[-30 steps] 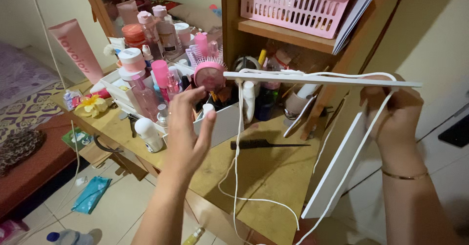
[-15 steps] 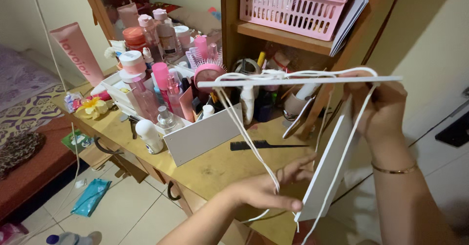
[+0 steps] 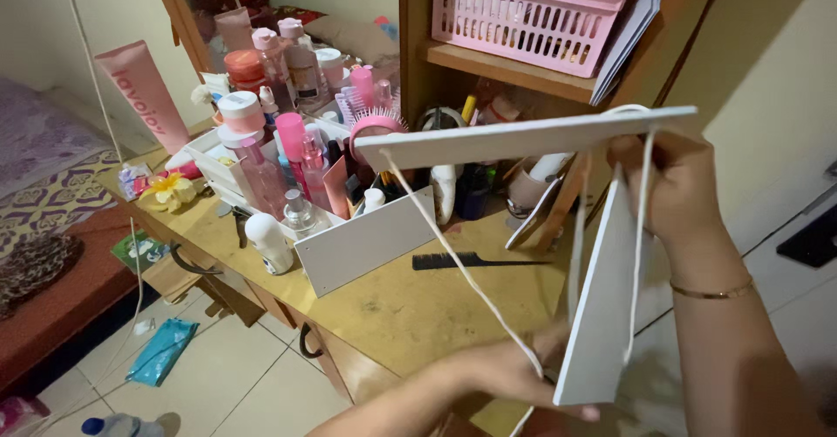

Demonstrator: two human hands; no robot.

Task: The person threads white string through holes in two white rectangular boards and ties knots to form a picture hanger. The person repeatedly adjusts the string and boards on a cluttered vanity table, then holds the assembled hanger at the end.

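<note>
Lowest in the view, the left hand [image 3: 514, 372] is closed around a white cord [image 3: 462, 267], pinching it near the bottom edge of a white board [image 3: 602, 315] that hangs upright in front of the person. The cord runs taut from that hand up and leftward to the left end of a second, long white board [image 3: 523, 139] held level above the wooden desk [image 3: 410, 306]. The right hand [image 3: 676, 184], with a thin gold bracelet [image 3: 713, 293] on its wrist, is clenched on the right end of the level board, where more loops of cord pass over the edge and drop alongside the upright board. Below the boards, a black comb [image 3: 479, 262] lies flat on the desk. Just left of it stands a white open box [image 3: 362, 245], packed with pink and clear bottles and a pink round hairbrush [image 3: 377, 126]; a small white roll-on bottle [image 3: 270, 243] stands on the desk before the box. On the tiled floor at lower left lies a flat teal packet [image 3: 163, 350]. Farther back on the left, a tall pink tube [image 3: 144, 97] leans against the wall, its printed lettering running lengthwise. Beyond the box, pink-capped jars and bottles crowd the desk's rear. Highest and farthest, a pink slotted basket [image 3: 532, 14] sits on a wooden shelf [image 3: 506, 75], with flat papers leaning at its right side.
</note>
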